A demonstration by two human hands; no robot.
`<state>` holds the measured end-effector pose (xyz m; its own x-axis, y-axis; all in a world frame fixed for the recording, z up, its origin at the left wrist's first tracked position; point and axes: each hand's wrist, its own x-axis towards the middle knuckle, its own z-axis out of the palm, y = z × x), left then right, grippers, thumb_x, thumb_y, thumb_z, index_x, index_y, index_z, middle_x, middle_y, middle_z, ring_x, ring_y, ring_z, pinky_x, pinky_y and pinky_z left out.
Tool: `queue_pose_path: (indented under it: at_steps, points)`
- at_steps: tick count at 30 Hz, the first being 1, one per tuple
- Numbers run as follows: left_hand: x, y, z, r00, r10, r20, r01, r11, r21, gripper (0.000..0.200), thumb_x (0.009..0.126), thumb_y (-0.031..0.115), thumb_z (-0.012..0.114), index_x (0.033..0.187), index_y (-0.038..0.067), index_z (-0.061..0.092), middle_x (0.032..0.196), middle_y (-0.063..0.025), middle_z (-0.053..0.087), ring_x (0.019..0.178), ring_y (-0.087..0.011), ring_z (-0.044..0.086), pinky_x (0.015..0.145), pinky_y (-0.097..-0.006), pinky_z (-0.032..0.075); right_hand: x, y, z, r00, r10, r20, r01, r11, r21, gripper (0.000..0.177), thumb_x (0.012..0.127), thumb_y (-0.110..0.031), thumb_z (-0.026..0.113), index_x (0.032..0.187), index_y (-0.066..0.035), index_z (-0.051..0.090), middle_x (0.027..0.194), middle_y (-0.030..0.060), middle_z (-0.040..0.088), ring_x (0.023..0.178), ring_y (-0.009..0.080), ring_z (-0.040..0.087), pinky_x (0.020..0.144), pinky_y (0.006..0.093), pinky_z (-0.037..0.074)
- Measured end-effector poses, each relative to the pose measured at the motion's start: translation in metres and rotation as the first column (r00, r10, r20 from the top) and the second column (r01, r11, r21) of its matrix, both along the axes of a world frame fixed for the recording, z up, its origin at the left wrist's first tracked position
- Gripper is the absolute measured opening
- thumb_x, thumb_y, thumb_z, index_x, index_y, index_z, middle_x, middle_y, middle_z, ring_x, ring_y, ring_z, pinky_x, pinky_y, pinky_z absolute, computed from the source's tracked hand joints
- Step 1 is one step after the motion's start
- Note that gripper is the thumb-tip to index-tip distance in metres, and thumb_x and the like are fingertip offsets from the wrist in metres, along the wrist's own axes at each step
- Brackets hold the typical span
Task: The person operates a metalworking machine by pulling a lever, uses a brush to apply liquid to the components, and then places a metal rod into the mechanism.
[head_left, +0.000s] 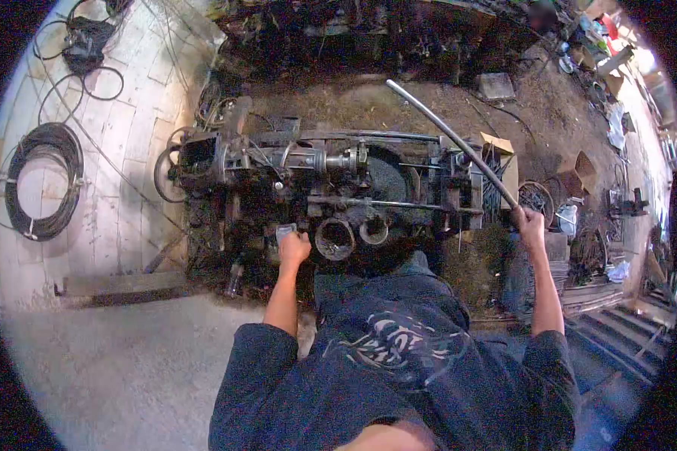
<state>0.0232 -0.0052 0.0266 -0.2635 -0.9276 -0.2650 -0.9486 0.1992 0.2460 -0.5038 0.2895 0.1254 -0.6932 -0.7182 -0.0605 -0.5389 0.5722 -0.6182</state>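
Observation:
In the head view my right hand (530,227) is closed round the lower end of a long, straight metal rod (451,135). The rod slants up and to the left, over the right end of a dark, greasy machine (323,161). My left hand (295,246) is closed at the machine's front edge, on a small pale grey object (284,231) whose kind I cannot make out. Right of that hand are two round metal cups, a larger one (334,239) and a smaller one (374,229).
A coil of dark wire (44,180) hangs on the white wall at left. Cardboard (502,161) and a wire bundle (534,201) lie by the machine's right end. A grey block (496,86) sits on the dirt floor behind. Dark machinery (353,34) lines the back.

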Motion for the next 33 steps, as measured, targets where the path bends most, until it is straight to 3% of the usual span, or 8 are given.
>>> queue_pose_path:
  at_steps: [8, 9, 10, 17, 19, 22, 29, 33]
  points:
    - [-0.028, 0.010, -0.008, 0.923, 0.386, 0.009, -0.385, 0.921, -0.054, 0.032, 0.083, 0.028, 0.054, 0.083, -0.001, 0.066, 0.084, -0.0250, 0.063, 0.080, -0.0405, 0.061, 0.072, -0.0465, 0.048, 0.016, -0.020, 0.007, 0.995, 0.103, 0.002, -0.102, 0.989, -0.104, 0.048, 0.084, -0.035, 0.062, 0.061, 0.004, 0.045, 0.054, 0.0086, 0.025, 0.053, 0.0128, 0.025, 0.045, 0.0358, 0.026]
    - [-0.026, 0.008, -0.011, 0.905, 0.425, 0.011, -0.424, 0.904, -0.046, 0.032, 0.083, 0.028, 0.053, 0.083, -0.002, 0.065, 0.085, -0.0250, 0.063, 0.081, -0.0405, 0.061, 0.073, -0.0469, 0.048, 0.013, -0.020, -0.004, 0.985, 0.144, -0.095, -0.149, 0.988, -0.049, 0.026, 0.080, -0.026, 0.067, 0.068, -0.003, 0.062, 0.046, 0.0144, 0.040, 0.038, 0.0251, 0.032, 0.040, 0.0359, 0.031]
    - [-0.024, 0.010, -0.014, 0.886, 0.464, 0.015, -0.463, 0.885, -0.039, 0.032, 0.083, 0.027, 0.053, 0.084, -0.002, 0.065, 0.085, -0.0251, 0.063, 0.082, -0.0404, 0.061, 0.073, -0.0473, 0.047, 0.013, -0.019, -0.012, 0.969, 0.182, -0.169, -0.195, 0.978, -0.067, 0.025, 0.080, -0.027, 0.067, 0.071, -0.004, 0.064, 0.047, 0.0143, 0.043, 0.037, 0.0259, 0.035, 0.040, 0.0361, 0.033]
    - [-0.020, 0.006, -0.021, 0.900, 0.434, -0.048, -0.436, 0.897, -0.066, 0.033, 0.083, 0.028, 0.053, 0.084, -0.003, 0.065, 0.086, -0.0259, 0.062, 0.084, -0.0422, 0.060, 0.073, -0.0487, 0.047, 0.048, -0.048, -0.011, 0.976, 0.201, -0.088, -0.210, 0.972, -0.110, 0.020, 0.079, -0.028, 0.066, 0.076, -0.008, 0.067, 0.052, 0.0127, 0.054, 0.039, 0.0286, 0.050, 0.043, 0.0362, 0.042]
    - [-0.028, 0.011, -0.007, 0.883, 0.470, 0.000, -0.470, 0.883, -0.013, 0.033, 0.083, 0.027, 0.052, 0.086, -0.003, 0.065, 0.087, -0.0262, 0.062, 0.085, -0.0431, 0.059, 0.075, -0.0492, 0.047, 0.058, -0.058, 0.003, 0.960, 0.270, -0.067, -0.278, 0.935, -0.218, 0.031, 0.085, -0.028, 0.062, 0.079, 0.001, 0.064, 0.047, 0.0137, 0.038, 0.042, 0.0190, 0.037, 0.044, 0.0345, 0.036]
    - [-0.022, 0.009, -0.019, 0.897, 0.439, 0.052, -0.436, 0.898, -0.062, 0.032, 0.083, 0.026, 0.051, 0.087, -0.003, 0.064, 0.088, -0.0267, 0.062, 0.086, -0.0427, 0.059, 0.077, -0.0492, 0.046, 0.065, -0.062, 0.012, 0.977, 0.196, -0.081, -0.208, 0.963, -0.173, 0.033, 0.082, -0.033, 0.064, 0.077, 0.000, 0.063, 0.050, 0.0211, 0.046, 0.042, 0.0363, 0.046, 0.044, 0.0379, 0.037]
    - [-0.025, 0.013, -0.015, 0.869, 0.495, 0.001, -0.495, 0.868, -0.047, 0.032, 0.082, 0.027, 0.051, 0.085, -0.002, 0.065, 0.088, -0.0270, 0.061, 0.087, -0.0423, 0.058, 0.076, -0.0488, 0.046, 0.064, -0.062, 0.002, 0.955, 0.206, -0.214, -0.252, 0.944, -0.215, 0.033, 0.084, -0.032, 0.062, 0.068, -0.002, 0.061, 0.050, 0.0178, 0.047, 0.044, 0.0340, 0.048, 0.047, 0.0396, 0.037]
    - [-0.031, 0.012, -0.009, 0.846, 0.531, -0.052, -0.533, 0.846, -0.026, 0.033, 0.082, 0.029, 0.052, 0.083, -0.001, 0.066, 0.089, -0.0256, 0.062, 0.086, -0.0419, 0.058, 0.075, -0.0478, 0.046, 0.065, -0.062, 0.012, 0.975, 0.209, -0.075, -0.219, 0.958, -0.183, 0.033, 0.085, -0.030, 0.061, 0.067, -0.002, 0.060, 0.052, 0.0171, 0.048, 0.046, 0.0337, 0.049, 0.049, 0.0408, 0.038]
